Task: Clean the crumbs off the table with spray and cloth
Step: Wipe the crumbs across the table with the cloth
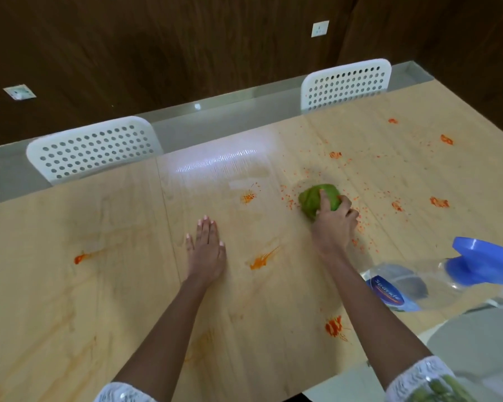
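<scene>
Fingers [327,203] of my right hand [333,220] are curled round a bunched green cloth [314,200], pressing it onto the wooden surface [128,285] a little toward 2 o'clock from the middle. Orange crumbs [291,195] lie scattered all around the cloth, thickest toward 3 and 9 o'clock of it, and more trail beside my right wrist. My left hand [206,248] rests flat on the surface at centre, its fingers straight and close together, holding nothing. Orange smears [260,261] mark the wood: one just toward 3 o'clock of my left hand, one at 9 o'clock near the left edge, one at 5 o'clock beside my right forearm, and several out toward 2 and 3 o'clock. A clear spray bottle [418,285] with a blue trigger head [482,265] lies on its side at 4 o'clock, apart from my right arm. Two white perforated chairs [93,149] stand at the far edge, at 10 and 1 o'clock.
</scene>
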